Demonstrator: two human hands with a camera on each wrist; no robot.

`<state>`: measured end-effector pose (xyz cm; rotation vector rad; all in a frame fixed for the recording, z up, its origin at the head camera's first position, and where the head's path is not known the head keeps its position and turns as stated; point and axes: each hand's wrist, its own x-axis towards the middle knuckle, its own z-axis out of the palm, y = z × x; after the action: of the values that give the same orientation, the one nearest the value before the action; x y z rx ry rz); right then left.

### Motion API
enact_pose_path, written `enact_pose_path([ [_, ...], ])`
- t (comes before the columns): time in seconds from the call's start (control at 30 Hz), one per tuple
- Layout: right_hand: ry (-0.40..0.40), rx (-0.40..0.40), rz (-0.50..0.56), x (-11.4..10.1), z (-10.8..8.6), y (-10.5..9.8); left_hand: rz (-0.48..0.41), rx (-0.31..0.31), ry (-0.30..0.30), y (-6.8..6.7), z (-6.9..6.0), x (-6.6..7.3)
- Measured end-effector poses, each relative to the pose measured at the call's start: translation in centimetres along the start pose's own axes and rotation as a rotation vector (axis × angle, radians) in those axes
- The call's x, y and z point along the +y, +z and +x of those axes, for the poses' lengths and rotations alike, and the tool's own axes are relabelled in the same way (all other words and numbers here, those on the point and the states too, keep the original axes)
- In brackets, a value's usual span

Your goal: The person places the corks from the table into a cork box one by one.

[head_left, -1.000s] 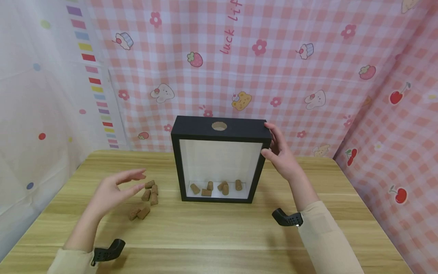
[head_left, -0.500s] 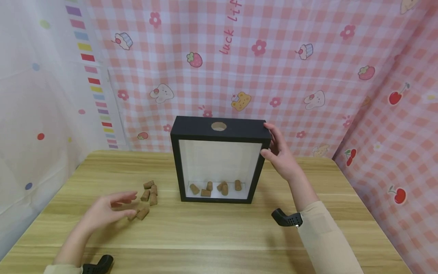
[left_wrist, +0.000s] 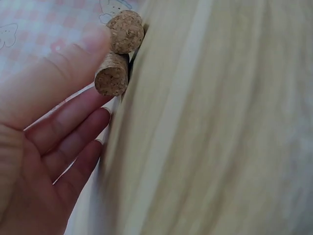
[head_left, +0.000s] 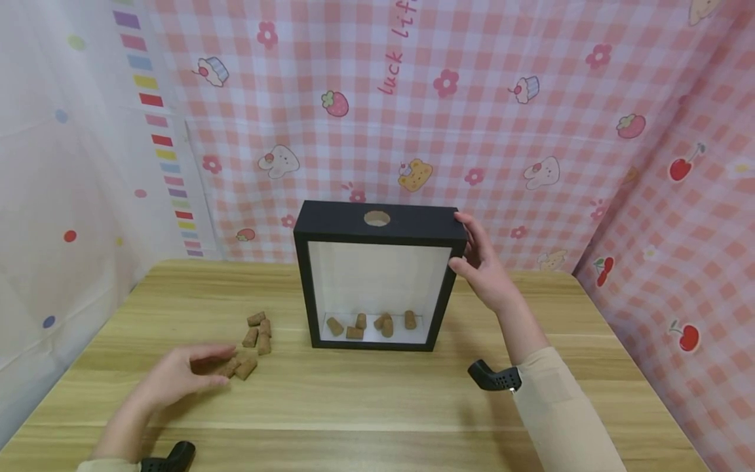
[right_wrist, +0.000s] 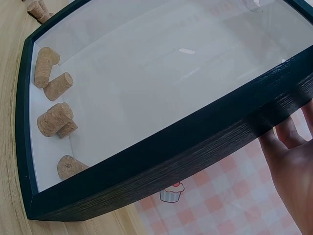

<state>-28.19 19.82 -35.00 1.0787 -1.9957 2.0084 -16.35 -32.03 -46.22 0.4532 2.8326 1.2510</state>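
A black shadow box frame [head_left: 336, 223] with a clear front stands upright on the table, a round hole in its top. Several corks [head_left: 355, 332] lie inside along its bottom. My right hand [head_left: 488, 278] holds the frame's upper right corner, thumb at the front edge and fingers at the side. On the table to the left, my left hand [head_left: 174, 379] is low beside two loose corks [head_left: 246, 368], its thumb and fingers spread around the nearer cork [left_wrist: 111, 81]. Whether its fingertips touch that cork, I cannot tell. Several more corks [head_left: 265, 344] lie just behind.
The wooden table [head_left: 354, 406] reaches to a pink checked curtain [head_left: 366, 144] at the back. A white dotted curtain [head_left: 71, 196] hangs on the left and another checked curtain [head_left: 678, 262] on the right.
My left hand has moved down and toward me, from the rear corks to the two nearer ones, and its thumb and fingers have come around one. The right hand and frame stay put.
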Motion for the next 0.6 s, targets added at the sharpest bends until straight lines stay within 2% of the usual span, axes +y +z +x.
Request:
enact_pose_path([
  [0.17, 0.011, 0.001, -0.009, -0.07, 0.0, -0.01, 0.013, 0.031, -0.023, 0.28, -0.11, -0.26],
  [0.37, 0.013, 0.0, -0.015, -0.08, -0.03, -0.01, 0.085, 0.066, 0.004, 0.73, -0.05, -0.41],
  [0.6, 0.009, -0.001, -0.01, -0.12, -0.03, -0.01, 0.101, 0.109, 0.018, 0.93, 0.01, -0.71],
])
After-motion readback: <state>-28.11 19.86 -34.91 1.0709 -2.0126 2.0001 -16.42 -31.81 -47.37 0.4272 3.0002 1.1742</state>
